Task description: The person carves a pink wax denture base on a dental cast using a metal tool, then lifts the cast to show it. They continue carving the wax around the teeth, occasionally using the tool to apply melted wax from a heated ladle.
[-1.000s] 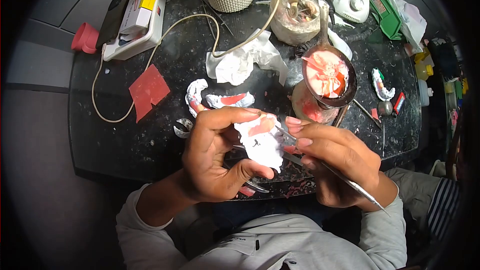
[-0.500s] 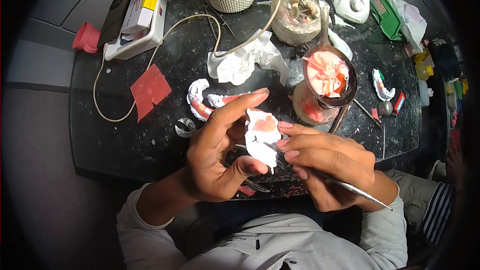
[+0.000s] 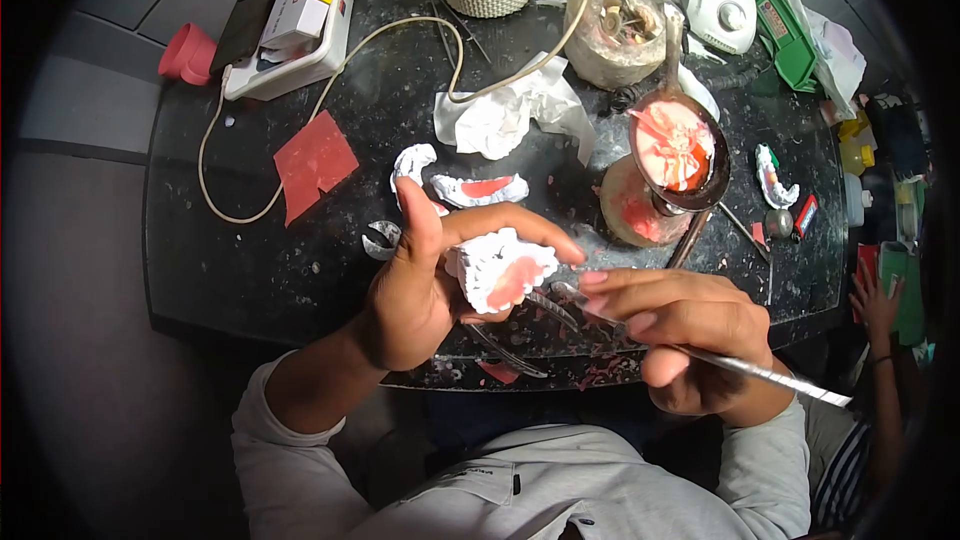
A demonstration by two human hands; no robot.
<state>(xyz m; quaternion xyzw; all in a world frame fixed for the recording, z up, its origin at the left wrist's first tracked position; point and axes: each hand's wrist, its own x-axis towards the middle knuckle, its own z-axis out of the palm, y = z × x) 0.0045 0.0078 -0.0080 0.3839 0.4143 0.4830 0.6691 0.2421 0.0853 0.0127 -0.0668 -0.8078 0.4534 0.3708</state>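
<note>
From where I stand, the plaster dental cast [image 3: 484,275] is gripped by the left hand [image 3: 405,302] above the bench [image 3: 240,280], braced on nothing, so the metal carving instrument [image 3: 765,373] clasped in the right hand [image 3: 705,345] could slip and gouge its pink wax patch [image 3: 517,282].

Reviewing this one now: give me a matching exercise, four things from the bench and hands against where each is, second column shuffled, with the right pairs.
Things
1. White cast
2. Metal tool
3. Red sheet
4. Metal ladle

Places
A. In the right hand
B. Right of the crumpled tissue, with pink material inside
C. In the left hand
D. Flat on the table, left of the crumpled tissue

Pairs: 1-C, 2-A, 3-D, 4-B
</note>
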